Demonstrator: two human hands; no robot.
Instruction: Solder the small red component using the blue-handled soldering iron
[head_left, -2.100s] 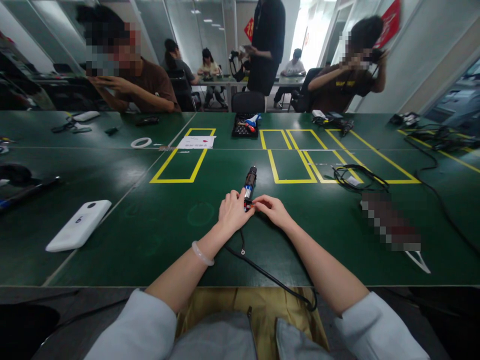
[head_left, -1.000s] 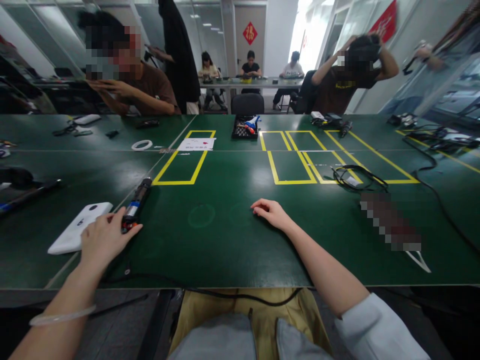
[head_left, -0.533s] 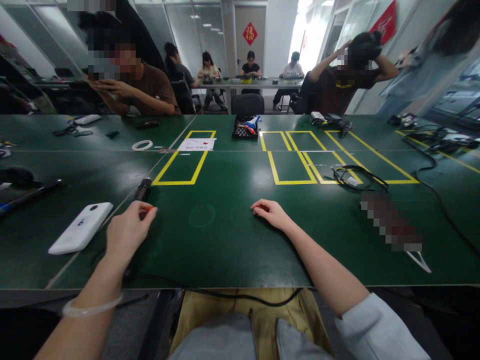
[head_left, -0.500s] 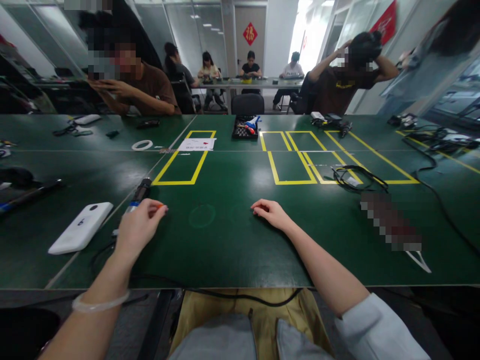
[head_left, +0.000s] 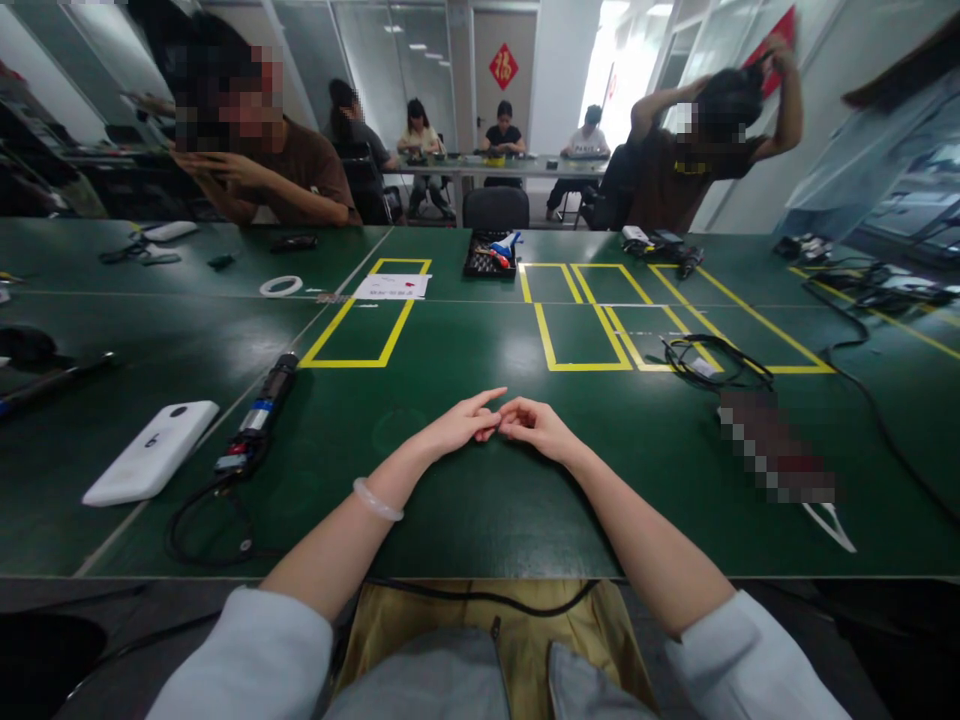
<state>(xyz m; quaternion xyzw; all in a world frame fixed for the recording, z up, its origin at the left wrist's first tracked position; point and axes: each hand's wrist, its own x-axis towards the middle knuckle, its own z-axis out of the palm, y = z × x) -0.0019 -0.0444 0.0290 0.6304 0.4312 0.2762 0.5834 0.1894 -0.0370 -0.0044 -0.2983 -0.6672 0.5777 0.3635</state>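
Observation:
My left hand [head_left: 463, 424] and my right hand [head_left: 541, 427] meet fingertip to fingertip just above the green table [head_left: 480, 520]. On the left hand the index finger points out while the thumb and other fingers are curled together. The right hand's thumb and fingers are pinched, touching the left fingertips. What lies between the fingers, if anything, is hidden. A pale bracelet [head_left: 377, 500] circles my left wrist. Left of my arms lies a dark cylindrical device [head_left: 257, 415] with a blue band and a cable, beside a white flat case [head_left: 152, 452].
Yellow tape rectangles [head_left: 386, 362] mark the table. A black tray [head_left: 480, 270] of small parts sits behind, near a paper sheet [head_left: 391, 287] and a white tape ring [head_left: 280, 287]. Coiled black cable [head_left: 720, 372] lies at right, near a blurred dark object [head_left: 780, 450]. People sit opposite.
My left hand has moved right, from beside the cylindrical device to my right hand. A small orange thing in its fingers no longer shows. My right hand has stayed nearly in place.

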